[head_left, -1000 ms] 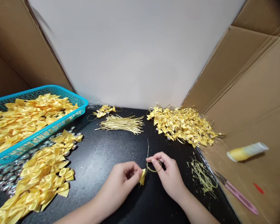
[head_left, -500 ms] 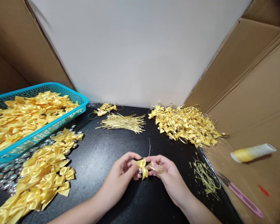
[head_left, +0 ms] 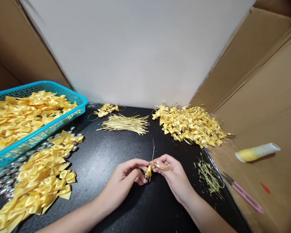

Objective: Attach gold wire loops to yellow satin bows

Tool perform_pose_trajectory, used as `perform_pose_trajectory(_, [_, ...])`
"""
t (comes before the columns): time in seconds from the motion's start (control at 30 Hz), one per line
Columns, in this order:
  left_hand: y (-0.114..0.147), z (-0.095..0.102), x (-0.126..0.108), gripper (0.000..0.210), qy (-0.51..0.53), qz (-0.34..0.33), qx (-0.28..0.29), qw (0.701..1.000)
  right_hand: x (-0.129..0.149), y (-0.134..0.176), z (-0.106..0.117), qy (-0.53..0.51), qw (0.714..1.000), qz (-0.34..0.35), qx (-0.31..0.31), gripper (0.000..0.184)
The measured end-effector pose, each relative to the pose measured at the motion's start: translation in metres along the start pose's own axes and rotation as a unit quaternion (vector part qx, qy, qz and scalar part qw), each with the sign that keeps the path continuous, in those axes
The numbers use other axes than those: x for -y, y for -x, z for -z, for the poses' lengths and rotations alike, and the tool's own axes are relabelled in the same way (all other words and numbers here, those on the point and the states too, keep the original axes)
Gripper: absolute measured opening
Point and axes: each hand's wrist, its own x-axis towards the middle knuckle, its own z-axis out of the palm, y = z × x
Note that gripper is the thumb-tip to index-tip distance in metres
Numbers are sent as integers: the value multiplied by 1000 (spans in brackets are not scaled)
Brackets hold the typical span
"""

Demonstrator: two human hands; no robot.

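Note:
Over the black table, my left hand pinches a yellow satin bow, now seen edge-on, with a small silver bell or bead beside it. My right hand is closed at the bow's right side on a gold wire loop, which curls over its fingers. A thin free end of gold cord sticks up between the two hands. The fingertips hide where cord and bow join.
Left stands a turquoise basket of bows; loose bows and silver beads lie before it. Behind are gold cords and a pile of wired bows. Right: cord scraps, pink-handled snips, a yellow-white tube.
The bow has turned from facing me to edge-on between my fingers. Both hands stay close together and keep their pinch. The whole view has shifted slightly.

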Motion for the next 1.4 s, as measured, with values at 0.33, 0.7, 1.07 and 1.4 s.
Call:
perform_pose_trajectory(0.33, [-1,-4,5,25,-137,5,5,991,-5,0,-7,-26,999,-22,-7,32])
perform_pose_trajectory(0.7, [-2,-1,4,19,-231,-31,13,972,6,-9,-28,-141,990,-18,15,29])
perform_pose_trajectory(1.07, [1,3,1,16,-313,-17,46,949,17,-34,-32,-129,991,-2,25,28])
perform_pose_trajectory(1.4, [3,-1,-3,15,-365,-60,35,928,39,-71,-35,-57,997,39,36,20])
